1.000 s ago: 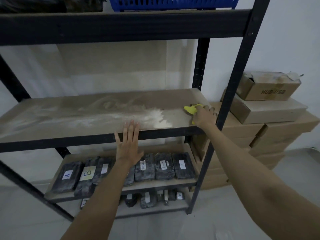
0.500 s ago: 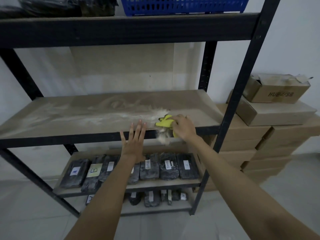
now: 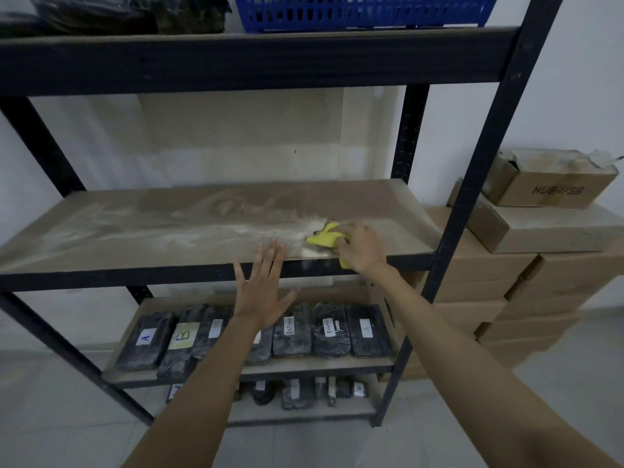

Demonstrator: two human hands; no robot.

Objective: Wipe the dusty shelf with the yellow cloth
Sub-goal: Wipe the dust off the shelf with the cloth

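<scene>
Yellow cloth (image 3: 323, 238) under right hand (image 3: 361, 246) — dusty shelf's (image 3: 135, 231) front edge

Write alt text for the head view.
A right hand presses a yellow cloth into white dust on a brown shelf, near its front edge. The left hand rests open there. Labelled dark packs sit below, cardboard boxes to the right.

White walls (image 3: 574, 79) and pale tiled floor (image 3: 50, 417) surround a black metal rack (image 3: 472, 184) beside stacked cardboard boxes (image 3: 540, 292).

Cloth (image 3: 323, 238) on shelf (image 3: 135, 231), front-R.
</scene>
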